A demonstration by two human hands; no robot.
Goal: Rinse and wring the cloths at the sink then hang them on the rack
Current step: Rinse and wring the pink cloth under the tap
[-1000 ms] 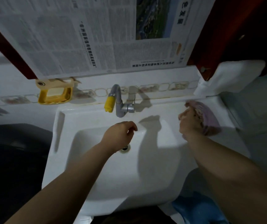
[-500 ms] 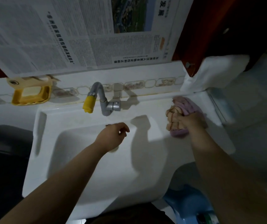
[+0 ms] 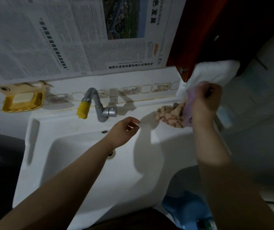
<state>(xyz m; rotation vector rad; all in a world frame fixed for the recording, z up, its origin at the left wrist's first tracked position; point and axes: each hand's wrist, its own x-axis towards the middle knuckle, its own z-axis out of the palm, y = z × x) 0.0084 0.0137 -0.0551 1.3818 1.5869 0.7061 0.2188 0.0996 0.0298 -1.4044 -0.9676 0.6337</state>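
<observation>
Cloths: a lilac cloth [image 3: 189,105] bunched with a knobbly beige cloth [image 3: 169,114], lifted over the sink's right rear corner, the beige end trailing on the rim.
Sink: white basin [image 3: 86,171], nearest the viewer; drain partly hidden under the left wrist.
Left hand: left hand [image 3: 124,130] hangs over the basin, grip loosely curled, holding nothing.
Right hand: right hand [image 3: 205,103], grip clenched round the lilac cloth.
Tap: grey tap [image 3: 99,110] with a yellow nozzle, behind the basin.
Soap dish: yellow soap dish [image 3: 22,102] on the wall, left of the tap.
White towel: white towel [image 3: 215,72] just behind the right hand.
Newspaper: newspaper [image 3: 66,35] covers the wall above.
</observation>
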